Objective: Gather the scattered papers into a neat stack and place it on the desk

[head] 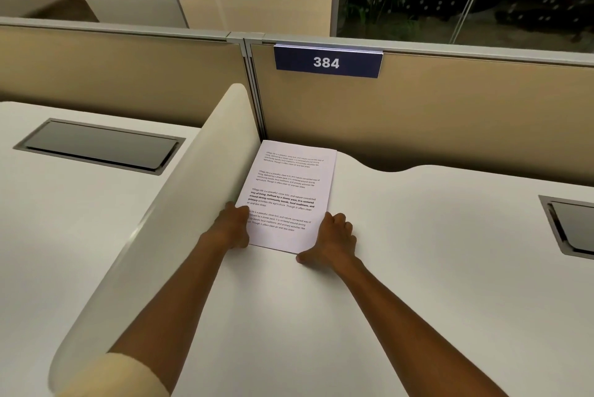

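Observation:
A squared stack of white printed papers [289, 191] lies flat on the white desk [401, 284], tucked into the corner where the side divider meets the back partition. My left hand [233, 224] rests against the stack's left edge near its bottom corner, thumb lying on the top sheet. My right hand [334, 240] presses against the stack's right edge near the front corner, fingers curled, thumb stretched along the desk under the stack's front edge. Both hands flank the stack; neither lifts it.
A curved white divider [167, 220] runs along the left of the stack. A tan partition [418, 120] with a blue "384" sign [328, 62] closes the back. Grey cable hatches sit at the left [99, 146] and at the right edge [572, 226].

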A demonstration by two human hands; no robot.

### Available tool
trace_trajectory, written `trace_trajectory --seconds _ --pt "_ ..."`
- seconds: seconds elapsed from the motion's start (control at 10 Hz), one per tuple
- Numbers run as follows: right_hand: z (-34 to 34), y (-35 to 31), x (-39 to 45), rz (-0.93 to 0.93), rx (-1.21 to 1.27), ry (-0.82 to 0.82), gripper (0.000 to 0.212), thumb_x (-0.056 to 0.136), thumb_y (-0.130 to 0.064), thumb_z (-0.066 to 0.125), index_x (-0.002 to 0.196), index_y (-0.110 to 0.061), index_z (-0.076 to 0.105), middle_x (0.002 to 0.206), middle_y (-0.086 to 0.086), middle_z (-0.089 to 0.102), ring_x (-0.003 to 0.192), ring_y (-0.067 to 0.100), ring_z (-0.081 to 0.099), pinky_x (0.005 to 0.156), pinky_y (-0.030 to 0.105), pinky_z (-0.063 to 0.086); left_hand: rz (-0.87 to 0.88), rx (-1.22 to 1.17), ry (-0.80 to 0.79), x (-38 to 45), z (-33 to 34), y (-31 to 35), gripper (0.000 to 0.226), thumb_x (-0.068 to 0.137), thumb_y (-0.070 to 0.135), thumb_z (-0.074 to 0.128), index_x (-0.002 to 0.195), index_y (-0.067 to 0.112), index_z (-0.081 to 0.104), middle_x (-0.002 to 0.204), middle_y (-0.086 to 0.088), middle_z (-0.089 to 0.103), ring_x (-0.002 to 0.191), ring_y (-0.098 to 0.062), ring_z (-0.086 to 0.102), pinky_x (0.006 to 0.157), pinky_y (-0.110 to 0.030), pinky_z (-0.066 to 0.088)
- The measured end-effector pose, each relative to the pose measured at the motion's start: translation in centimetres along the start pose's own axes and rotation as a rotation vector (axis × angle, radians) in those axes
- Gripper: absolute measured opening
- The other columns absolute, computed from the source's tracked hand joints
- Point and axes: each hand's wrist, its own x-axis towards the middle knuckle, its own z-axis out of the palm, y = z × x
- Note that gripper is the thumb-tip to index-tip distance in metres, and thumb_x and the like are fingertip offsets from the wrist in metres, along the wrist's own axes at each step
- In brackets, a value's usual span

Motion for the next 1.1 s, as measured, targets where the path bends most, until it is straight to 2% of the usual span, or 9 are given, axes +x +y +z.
trace_trajectory --seconds 0.2,0.4,0.6,0.8,0.9,1.0,1.1 --pt "0.1 -0.1 -0.2 -0.008 0.02 -0.004 0.095 0.05 -0.049 0.083 0.125 -0.013 0.037 0.123 0.006 0.04 0.119 0.027 0.041 0.093 0.039 0.045 0.02 0.01 0.006 -0.2 0.0 -0.1 0.059 0.076 0.005 0.066 0.131 0.005 0.047 0.131 -0.018 0.039 0.113 -0.036 0.055 0.095 -0.033 0.049" --pt "0.0 -0.2 -0.4 -0.004 0.014 0.0 0.093 0.053 -0.048 0.085 0.124 -0.01 0.039 0.124 0.008 0.042 0.119 0.028 0.043 0.093 0.038 0.046 0.015 0.005 -0.007 -0.1 0.0 -0.3 0.061 0.074 0.004 0.068 0.132 0.004 0.047 0.134 -0.018 0.039 0.119 -0.035 0.052 0.098 -0.038 0.05" --pt "0.0 -0.4 -0.5 0.02 0.024 0.006 0.095 0.054 -0.046 0.086 0.128 -0.009 0.039 0.126 0.009 0.044 0.12 0.028 0.043 0.094 0.038 0.045 0.022 0.0 -0.004 0.0 0.1 -0.6 0.055 0.074 0.002 0.065 0.127 0.004 0.05 0.135 -0.016 0.039 0.116 -0.035 0.054 0.093 -0.039 0.053" --pt "0.0 -0.3 -0.8 0.02 0.033 0.009 0.092 0.056 -0.046 0.086 0.127 -0.01 0.039 0.126 0.009 0.043 0.121 0.028 0.043 0.096 0.038 0.044 0.029 -0.03 0.003 0.1 0.0 -1.0 0.066 0.074 0.003 0.067 0.136 0.005 0.044 0.137 -0.017 0.04 0.122 -0.035 0.051 0.102 -0.039 0.047" --pt "-0.1 -0.2 -1.1 0.024 0.051 0.022 0.1 0.056 -0.046 0.086 0.134 -0.01 0.034 0.129 0.009 0.042 0.122 0.028 0.042 0.097 0.039 0.044 0.02 -0.05 0.008 -0.4 -0.1 -0.8 0.068 0.072 0.002 0.069 0.134 0.003 0.042 0.132 -0.019 0.044 0.117 -0.036 0.053 0.094 -0.035 0.049" --pt "-0.2 0.3 -1.9 0.014 0.086 0.019 0.116 0.053 -0.049 0.085 0.144 -0.013 0.023 0.134 0.008 0.039 0.127 0.029 0.038 0.101 0.041 0.041 -0.012 -0.077 0.002 -0.9 -0.2 -0.7 0.091 0.073 0.002 0.071 0.15 0.007 0.022 0.139 -0.018 0.041 0.126 -0.034 0.049 0.098 -0.033 0.045" --pt "-0.9 1.2 -2.6 0.014 0.156 -0.011 0.133 0.051 -0.054 0.086 0.151 -0.017 0.006 0.141 0.009 0.033 0.133 0.031 0.033 0.106 0.043 0.037 0.005 -0.082 0.023 -2.0 -0.7 0.0 0.097 0.075 0.002 0.069 0.154 0.01 0.013 0.141 -0.02 0.041 0.127 -0.036 0.049 0.104 -0.04 0.047"
